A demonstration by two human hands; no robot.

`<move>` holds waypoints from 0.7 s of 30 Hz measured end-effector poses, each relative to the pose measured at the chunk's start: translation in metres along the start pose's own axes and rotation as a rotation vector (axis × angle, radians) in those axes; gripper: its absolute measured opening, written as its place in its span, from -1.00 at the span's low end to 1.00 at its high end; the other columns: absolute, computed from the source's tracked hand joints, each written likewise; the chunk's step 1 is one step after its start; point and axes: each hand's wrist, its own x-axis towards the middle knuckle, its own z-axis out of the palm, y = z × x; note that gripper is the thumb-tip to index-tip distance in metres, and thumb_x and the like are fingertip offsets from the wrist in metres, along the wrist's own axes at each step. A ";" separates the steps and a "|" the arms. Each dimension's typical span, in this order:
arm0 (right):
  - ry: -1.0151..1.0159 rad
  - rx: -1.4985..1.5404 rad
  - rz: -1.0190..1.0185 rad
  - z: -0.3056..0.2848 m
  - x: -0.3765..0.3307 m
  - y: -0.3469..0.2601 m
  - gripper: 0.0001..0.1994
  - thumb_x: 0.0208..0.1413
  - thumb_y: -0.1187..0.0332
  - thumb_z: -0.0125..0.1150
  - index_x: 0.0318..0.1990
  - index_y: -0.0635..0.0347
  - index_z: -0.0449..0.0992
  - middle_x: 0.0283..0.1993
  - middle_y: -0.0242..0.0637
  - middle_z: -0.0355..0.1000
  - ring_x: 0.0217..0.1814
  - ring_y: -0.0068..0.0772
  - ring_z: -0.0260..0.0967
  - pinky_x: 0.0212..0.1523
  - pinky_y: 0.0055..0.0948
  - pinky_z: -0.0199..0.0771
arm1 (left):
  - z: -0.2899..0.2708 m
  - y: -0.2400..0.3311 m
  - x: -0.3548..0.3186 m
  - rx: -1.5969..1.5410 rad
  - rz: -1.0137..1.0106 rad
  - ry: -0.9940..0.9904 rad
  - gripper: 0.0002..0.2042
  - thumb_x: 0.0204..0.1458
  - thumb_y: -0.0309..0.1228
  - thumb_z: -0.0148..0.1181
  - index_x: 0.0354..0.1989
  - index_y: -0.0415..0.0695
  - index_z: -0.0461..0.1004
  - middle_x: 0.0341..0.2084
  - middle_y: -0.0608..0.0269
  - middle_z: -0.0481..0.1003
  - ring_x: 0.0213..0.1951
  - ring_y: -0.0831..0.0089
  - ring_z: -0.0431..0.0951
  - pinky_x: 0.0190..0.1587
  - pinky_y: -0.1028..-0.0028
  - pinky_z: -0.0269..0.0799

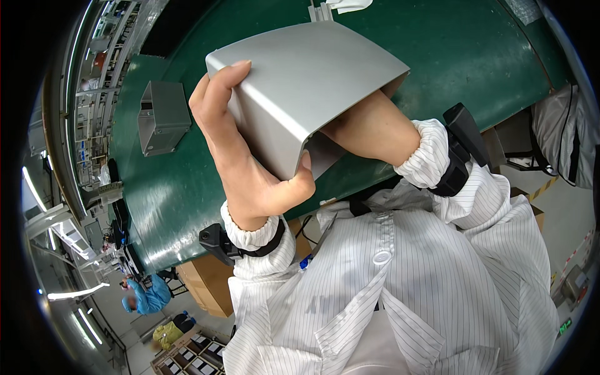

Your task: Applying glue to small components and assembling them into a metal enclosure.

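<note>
A grey metal housing (312, 75), box-like with rounded edges and an open near end, is held tilted above the green table (169, 212). My left hand (234, 144) grips its left side, the thumb on the edge of the near opening and the fingers on the upper left edge. My right hand (356, 125) reaches into the housing through that opening. Its fingers are hidden inside, so what they touch or hold does not show.
A second grey metal housing (164, 117) stands on the table to the left. At the far edge are a metal profile piece (320, 11) and a white cloth or bag (350, 5). A cardboard box (206, 284) sits below the near edge. Two other people are far off, lower left.
</note>
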 end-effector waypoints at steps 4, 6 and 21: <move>0.019 -0.045 -0.023 0.001 -0.002 0.002 -0.78 -0.09 0.29 0.20 -0.37 0.28 0.56 -0.37 -0.07 0.47 -0.31 -0.05 0.42 -0.18 -0.26 0.40 | -0.003 0.001 0.001 0.049 0.014 -0.088 -0.15 -0.42 -0.21 0.15 0.18 -0.17 -0.02 -0.10 0.04 0.19 -0.05 0.24 0.23 0.08 0.29 0.06; 0.002 -0.046 -0.010 0.001 -0.002 0.002 -0.78 -0.09 0.29 0.20 -0.37 0.28 0.57 -0.37 -0.07 0.47 -0.30 -0.05 0.42 -0.17 -0.26 0.40 | -0.005 0.002 0.002 0.063 0.017 -0.095 -0.15 -0.42 -0.21 0.15 0.18 -0.17 -0.02 -0.10 0.04 0.19 -0.05 0.24 0.23 0.08 0.29 0.06; 0.037 -0.002 -0.048 -0.001 -0.002 -0.001 -0.80 -0.11 0.32 0.22 -0.37 0.28 0.57 -0.38 -0.10 0.47 -0.31 -0.07 0.42 -0.18 -0.27 0.40 | -0.005 0.003 0.001 0.034 0.020 -0.086 -0.15 -0.42 -0.22 0.15 0.19 -0.18 -0.02 -0.10 0.05 0.18 -0.04 0.24 0.22 0.10 0.30 0.04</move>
